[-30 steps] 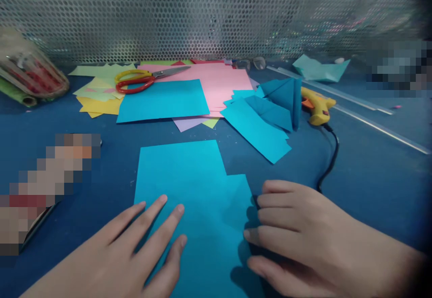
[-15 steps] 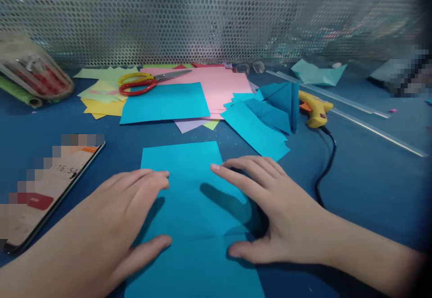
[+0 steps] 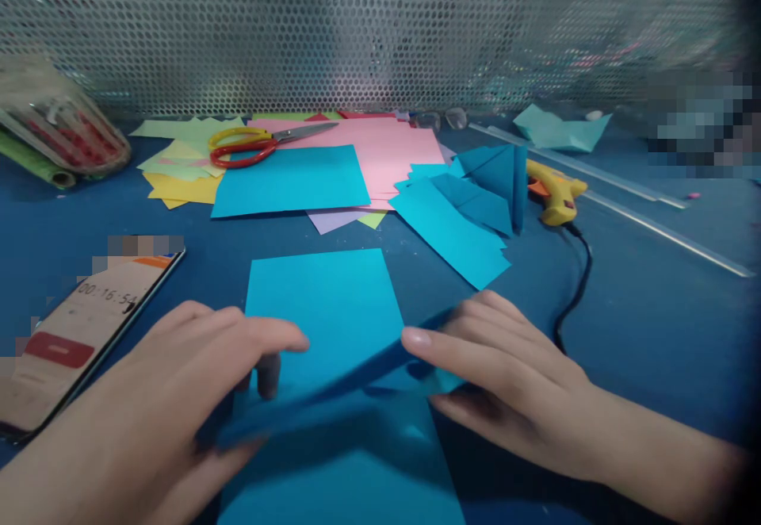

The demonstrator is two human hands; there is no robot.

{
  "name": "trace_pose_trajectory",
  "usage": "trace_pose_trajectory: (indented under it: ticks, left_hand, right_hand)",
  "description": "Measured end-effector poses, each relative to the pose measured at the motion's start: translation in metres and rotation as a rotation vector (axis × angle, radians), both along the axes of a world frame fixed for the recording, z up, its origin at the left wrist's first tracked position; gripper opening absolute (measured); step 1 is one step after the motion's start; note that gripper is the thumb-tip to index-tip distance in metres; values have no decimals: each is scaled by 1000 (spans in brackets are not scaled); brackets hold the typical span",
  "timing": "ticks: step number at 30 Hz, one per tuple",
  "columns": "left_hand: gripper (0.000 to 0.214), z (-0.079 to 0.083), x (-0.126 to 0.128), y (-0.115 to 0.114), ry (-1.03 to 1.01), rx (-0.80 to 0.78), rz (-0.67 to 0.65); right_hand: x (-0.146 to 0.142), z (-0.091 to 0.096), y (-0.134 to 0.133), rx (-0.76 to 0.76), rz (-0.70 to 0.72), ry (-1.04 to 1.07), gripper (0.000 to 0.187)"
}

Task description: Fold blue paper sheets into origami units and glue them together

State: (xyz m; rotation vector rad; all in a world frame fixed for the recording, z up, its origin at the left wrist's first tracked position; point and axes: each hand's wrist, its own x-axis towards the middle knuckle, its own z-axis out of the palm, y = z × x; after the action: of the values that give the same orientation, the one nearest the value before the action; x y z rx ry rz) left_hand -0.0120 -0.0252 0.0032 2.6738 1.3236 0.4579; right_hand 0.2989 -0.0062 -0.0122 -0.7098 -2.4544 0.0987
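A blue paper sheet (image 3: 324, 303) lies on the blue table in front of me. Its near part is lifted into a fold, and both hands pinch that raised flap. My left hand (image 3: 178, 398) grips the flap's left end, fingers curled over it. My right hand (image 3: 505, 374) holds the right end, fingers stretched along the paper edge with the thumb below. The far half of the sheet still lies flat.
A phone (image 3: 77, 327) showing a timer lies at the left. Behind are red-and-yellow scissors (image 3: 250, 144), coloured paper sheets (image 3: 291, 180), folded blue pieces (image 3: 476, 200), a yellow glue gun (image 3: 556, 188) with a black cord, and a perforated metal wall (image 3: 357, 25).
Both hands lay flat on the blue sheet earlier. They have now taken hold of the sheet's sides and lifted its near part off the table into a fold.
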Motion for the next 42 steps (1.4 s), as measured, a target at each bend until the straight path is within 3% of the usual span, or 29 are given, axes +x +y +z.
trace_pose_trajectory:
  ticks: [3,6,10,15,20,23,26,30,36,40,42]
  left_hand:
    - [20,6,1,3,-2,-8,-88]
    - [18,9,5,4,-21,8,-44]
    - [37,4,10,5,-47,-31,50]
    - [53,-2,12,9,-86,-158,141]
    - [31,-4,7,26,-112,-250,22]
    - [25,-3,8,30,-91,-185,-12]
    - [30,1,13,27,-124,-124,30]
    - [30,8,21,20,-185,-193,87]
    - [33,11,21,14,-217,-252,85]
    - [33,8,18,15,-211,-254,84]
    - [33,7,18,17,-217,-264,86]
  right_hand:
    - [3,5,0,41,-11,39,33]
    - [5,7,0,81,-76,52,34]
    - [6,2,2,101,-145,107,38]
    - [8,-3,8,50,-67,61,32]
    - [11,-13,17,36,-98,26,29]
    - [11,-16,17,22,-101,-45,22]
    - [4,-10,11,95,-57,-122,22]
    - [-20,1,-4,177,11,-169,27]
    - [-54,2,-15,77,144,-189,37]
    - [-56,-3,-10,-15,145,-179,55]
    - [-53,-4,-8,-30,122,-162,52]
